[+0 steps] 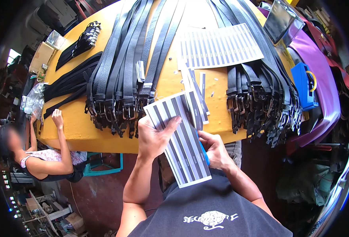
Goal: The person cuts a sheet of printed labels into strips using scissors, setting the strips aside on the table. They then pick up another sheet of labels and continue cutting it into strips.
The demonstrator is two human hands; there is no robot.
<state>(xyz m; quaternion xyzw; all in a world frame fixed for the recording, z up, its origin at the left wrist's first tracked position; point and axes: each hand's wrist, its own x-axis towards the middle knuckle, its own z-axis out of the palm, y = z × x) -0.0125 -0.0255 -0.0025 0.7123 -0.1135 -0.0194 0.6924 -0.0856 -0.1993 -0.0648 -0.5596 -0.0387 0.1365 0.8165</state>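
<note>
My left hand [156, 136] grips a striped label sheet [182, 148] by its left edge, thumb lying across the front. Along the sheet's right side, my right hand [217, 150] is closed around blue-handled scissors [204, 149]. Their dark blades run up along a strip, partly hidden by the paper. Just beyond the sheet lie cut label strips [203, 89] and small paper scraps. A larger uncut label sheet [222, 45] rests farther back, partly over black belts.
Black belts with buckles [121, 79] lie left of centre, and another pile of belts [257, 85] lies right on the yellow table [142, 147]. A blue box [304, 85] stands at the right edge. Another person [44, 158] sits at left beside a teal stool [101, 170].
</note>
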